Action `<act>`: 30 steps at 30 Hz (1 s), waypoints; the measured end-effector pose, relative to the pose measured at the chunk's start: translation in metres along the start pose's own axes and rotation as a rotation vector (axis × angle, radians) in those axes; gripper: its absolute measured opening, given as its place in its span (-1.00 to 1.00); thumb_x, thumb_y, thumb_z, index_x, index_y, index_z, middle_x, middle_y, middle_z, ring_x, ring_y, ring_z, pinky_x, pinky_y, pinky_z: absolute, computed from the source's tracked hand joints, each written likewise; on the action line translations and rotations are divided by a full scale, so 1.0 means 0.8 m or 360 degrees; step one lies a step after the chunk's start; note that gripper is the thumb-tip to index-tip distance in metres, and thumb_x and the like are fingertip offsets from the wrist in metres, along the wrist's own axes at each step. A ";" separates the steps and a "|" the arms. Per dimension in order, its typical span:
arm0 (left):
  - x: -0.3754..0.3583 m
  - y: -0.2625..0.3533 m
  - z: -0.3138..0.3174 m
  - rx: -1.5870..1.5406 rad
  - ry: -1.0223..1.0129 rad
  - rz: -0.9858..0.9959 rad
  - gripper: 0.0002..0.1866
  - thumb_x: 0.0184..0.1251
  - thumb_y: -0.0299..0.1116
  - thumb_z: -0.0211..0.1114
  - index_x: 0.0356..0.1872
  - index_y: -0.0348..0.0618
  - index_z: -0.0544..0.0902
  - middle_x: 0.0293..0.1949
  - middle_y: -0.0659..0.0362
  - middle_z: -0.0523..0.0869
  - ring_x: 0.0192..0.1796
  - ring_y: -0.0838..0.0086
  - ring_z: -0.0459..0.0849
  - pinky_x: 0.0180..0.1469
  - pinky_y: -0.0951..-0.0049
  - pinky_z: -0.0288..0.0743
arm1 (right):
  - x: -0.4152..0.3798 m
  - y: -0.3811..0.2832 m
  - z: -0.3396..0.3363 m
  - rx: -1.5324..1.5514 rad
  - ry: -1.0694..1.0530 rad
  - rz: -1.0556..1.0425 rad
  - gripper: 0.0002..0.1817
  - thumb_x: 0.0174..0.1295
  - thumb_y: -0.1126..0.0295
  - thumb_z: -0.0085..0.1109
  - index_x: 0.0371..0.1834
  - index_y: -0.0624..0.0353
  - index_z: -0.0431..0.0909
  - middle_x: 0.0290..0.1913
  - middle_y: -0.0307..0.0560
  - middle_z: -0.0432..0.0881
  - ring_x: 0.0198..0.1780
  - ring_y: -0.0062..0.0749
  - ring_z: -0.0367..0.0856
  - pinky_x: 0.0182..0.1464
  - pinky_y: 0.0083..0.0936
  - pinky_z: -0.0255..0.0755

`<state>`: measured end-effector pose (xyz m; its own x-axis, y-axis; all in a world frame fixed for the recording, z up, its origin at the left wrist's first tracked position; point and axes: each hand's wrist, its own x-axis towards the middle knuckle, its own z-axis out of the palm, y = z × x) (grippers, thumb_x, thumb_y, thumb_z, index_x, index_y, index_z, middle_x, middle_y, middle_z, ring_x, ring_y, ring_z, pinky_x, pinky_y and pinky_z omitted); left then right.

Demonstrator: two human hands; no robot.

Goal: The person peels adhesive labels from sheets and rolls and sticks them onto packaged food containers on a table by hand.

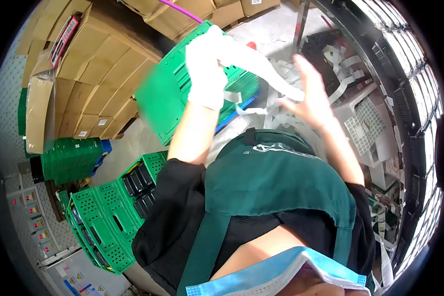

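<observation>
My left hand [204, 66], in a white glove, is raised over a green crate and closed on a broad white strip [259, 64]. The strip runs down to the right, and its far end overlaps my bare right hand [313, 96]. That hand is slightly blurred, with its fingers stretched out and its thumb apart; it does not look closed on the strip. A tilted green plastic crate [165, 98] stands behind my left hand. Loose white strips [269, 111] hang or lie between my hands and the green apron [276, 182] I wear.
Cardboard boxes [101, 74] are stacked at the upper left. Green crates [106, 207] with black trays [139, 182] stand at the lower left, near a panel [37, 217] with red lights. On the right are a grey plastic bin [365, 128], more white strips and a black metal frame [414, 133].
</observation>
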<state>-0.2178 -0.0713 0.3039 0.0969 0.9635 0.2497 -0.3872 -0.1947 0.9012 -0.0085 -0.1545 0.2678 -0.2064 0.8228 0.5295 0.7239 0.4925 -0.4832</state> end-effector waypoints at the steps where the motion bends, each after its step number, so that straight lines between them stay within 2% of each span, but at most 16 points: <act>1: -0.010 -0.010 0.017 -0.0006 0.0028 -0.0040 -0.83 0.14 -0.41 0.01 -0.63 -0.13 0.40 -0.63 0.26 0.40 -0.57 0.61 0.37 -0.59 0.67 0.14 | 0.005 -0.014 0.021 0.0079 0.0068 -0.0011 -0.06 -0.32 0.24 0.40 0.19 0.26 0.09 0.14 0.17 0.25 0.17 -0.01 0.22 0.21 -0.27 0.09; 4: -0.029 -0.042 0.034 -0.0182 -0.0277 -0.0140 -0.85 0.13 -0.40 0.05 -0.52 -0.25 0.49 -0.55 0.24 0.47 -0.48 0.55 0.48 -0.49 0.64 0.30 | 0.018 -0.007 0.066 0.0101 0.0480 -0.0186 -0.37 -0.10 0.33 0.22 0.10 0.16 0.22 0.06 0.11 0.35 0.03 -0.04 0.37 0.05 -0.31 0.27; 5: -0.036 -0.047 0.038 -0.0051 -0.0118 -0.0346 -0.84 0.13 -0.38 0.08 -0.45 -0.28 0.52 -0.48 0.20 0.52 -0.42 0.53 0.52 -0.44 0.63 0.36 | 0.019 0.003 0.064 0.0085 0.0489 -0.0177 -0.37 -0.10 0.33 0.22 0.10 0.16 0.22 0.06 0.11 0.35 0.03 -0.04 0.37 0.05 -0.31 0.27; 7: -0.053 -0.033 0.048 0.0078 0.0032 -0.0555 -0.81 0.13 -0.36 0.10 -0.37 -0.32 0.54 -0.41 0.16 0.57 -0.36 0.51 0.56 -0.39 0.61 0.41 | 0.019 0.020 0.050 0.0070 0.0239 -0.0125 -0.66 0.02 0.40 0.08 -0.09 0.16 0.39 -0.09 0.04 0.47 -0.11 -0.12 0.47 -0.09 -0.41 0.36; 10: -0.052 -0.024 0.009 0.0090 -0.0508 -0.0703 -0.74 0.13 -0.31 0.13 -0.26 -0.30 0.56 -0.29 0.11 0.61 -0.27 0.48 0.58 -0.32 0.55 0.46 | -0.006 0.042 0.035 0.0219 -0.0312 0.0429 -0.82 0.05 0.43 0.02 -0.28 0.22 0.48 -0.26 0.02 0.54 -0.20 -0.14 0.50 -0.16 -0.45 0.38; 12: -0.027 -0.029 -0.014 0.1200 -0.0954 -0.0424 -0.75 0.15 -0.32 0.13 -0.24 -0.28 0.57 -0.30 0.14 0.62 -0.29 0.47 0.58 -0.31 0.50 0.46 | -0.027 0.060 0.033 0.0300 -0.0552 0.0603 -0.81 0.08 0.38 0.04 -0.31 0.27 0.49 -0.36 0.00 0.55 -0.26 -0.21 0.52 -0.19 -0.47 0.36; 14: 0.012 -0.013 0.004 0.2207 -0.1402 0.0011 -0.77 0.16 -0.34 0.12 -0.24 -0.26 0.58 -0.33 0.16 0.63 -0.31 0.47 0.58 -0.30 0.49 0.45 | -0.050 0.074 0.042 0.1002 -0.0874 0.0687 -0.78 0.09 0.36 0.07 -0.28 0.29 0.49 -0.44 -0.13 0.56 -0.29 -0.42 0.52 -0.19 -0.53 0.35; 15: 0.035 -0.035 0.002 0.1928 -0.1035 -0.0226 -0.78 0.16 -0.31 0.11 -0.28 -0.23 0.59 -0.40 0.12 0.62 -0.35 0.46 0.58 -0.29 0.50 0.43 | -0.048 0.072 0.036 0.1410 -0.0921 0.0943 -0.78 0.10 0.38 0.08 -0.27 0.30 0.51 -0.35 -0.22 0.55 -0.26 -0.57 0.48 -0.15 -0.62 0.33; 16: 0.049 -0.047 0.004 0.1127 -0.0935 -0.0130 -0.80 0.13 -0.28 0.11 -0.33 -0.17 0.60 -0.45 0.11 0.61 -0.38 0.48 0.57 -0.31 0.54 0.42 | -0.048 0.067 0.032 0.2128 -0.0634 0.1192 -0.80 0.09 0.44 0.08 -0.23 0.30 0.49 -0.24 -0.20 0.54 -0.22 -0.58 0.48 -0.12 -0.62 0.33; 18: 0.068 -0.078 0.026 0.2519 -0.1112 0.0872 -0.79 0.07 -0.29 0.15 -0.31 -0.14 0.61 -0.46 0.14 0.61 -0.42 0.52 0.55 -0.31 0.59 0.41 | -0.048 0.055 0.016 0.2289 0.0094 0.1257 -0.77 0.08 0.49 0.06 -0.18 0.29 0.46 -0.19 -0.16 0.53 -0.18 -0.54 0.48 -0.08 -0.60 0.33; 20: 0.026 -0.048 0.086 0.1856 -0.1041 0.0272 -0.76 0.05 -0.31 0.15 -0.25 -0.13 0.60 -0.45 0.17 0.62 -0.40 0.55 0.57 -0.29 0.64 0.41 | -0.059 0.063 -0.005 0.2306 0.0374 0.1197 -0.77 0.06 0.53 0.07 -0.18 0.27 0.44 -0.21 -0.16 0.53 -0.17 -0.54 0.47 -0.07 -0.59 0.32; 22: -0.020 -0.076 0.104 0.1480 -0.1327 0.0197 -0.83 0.14 -0.40 0.04 -0.40 -0.20 0.59 -0.44 0.08 0.62 -0.40 0.31 0.59 -0.31 0.43 0.44 | -0.069 0.061 -0.031 0.2469 0.0793 0.1051 -0.81 0.02 0.57 0.08 -0.25 0.24 0.45 -0.24 -0.17 0.54 -0.18 -0.55 0.47 -0.07 -0.60 0.31; 25: -0.072 -0.078 0.167 0.0103 -0.1010 -0.0444 -0.78 0.18 -0.41 0.04 -0.20 -0.23 0.56 -0.30 0.19 0.56 -0.29 0.51 0.53 -0.23 0.55 0.40 | -0.088 0.035 -0.047 0.1604 0.0725 0.1061 -0.87 0.02 0.56 0.06 -0.33 0.22 0.46 -0.28 -0.22 0.54 -0.23 -0.57 0.46 -0.12 -0.62 0.31; 26: -0.066 -0.076 0.171 0.0088 -0.1044 -0.0471 -0.78 0.18 -0.41 0.04 -0.20 -0.23 0.56 -0.30 0.19 0.56 -0.29 0.51 0.53 -0.23 0.55 0.40 | -0.097 0.029 -0.045 0.1341 0.0619 0.1001 -0.89 0.02 0.54 0.06 -0.34 0.22 0.48 -0.28 -0.21 0.54 -0.23 -0.57 0.47 -0.12 -0.62 0.31; 28: -0.047 -0.076 0.170 0.0503 -0.1535 -0.0048 -0.79 0.18 -0.42 0.04 -0.21 -0.20 0.57 -0.32 0.20 0.55 -0.24 0.52 0.50 -0.18 0.54 0.38 | -0.104 0.014 -0.050 0.0639 0.0496 0.0875 -0.85 -0.04 0.50 0.16 -0.35 0.16 0.52 -0.33 -0.16 0.56 -0.23 -0.49 0.51 -0.13 -0.57 0.36; 30: -0.049 -0.073 0.177 0.0468 -0.1536 0.0160 -0.80 0.18 -0.41 0.03 -0.23 -0.20 0.58 -0.35 0.21 0.53 -0.25 0.50 0.50 -0.19 0.53 0.38 | -0.111 0.005 -0.078 0.0205 0.0567 0.0720 -0.83 -0.08 0.48 0.22 -0.37 0.18 0.52 -0.35 -0.16 0.56 -0.27 -0.41 0.51 -0.17 -0.55 0.37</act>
<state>-0.0695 -0.1236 0.2916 0.8261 0.4053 0.3915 -0.2060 -0.4295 0.8793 0.0538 -0.2437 0.2626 0.3540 0.8243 0.4417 0.5980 0.1636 -0.7846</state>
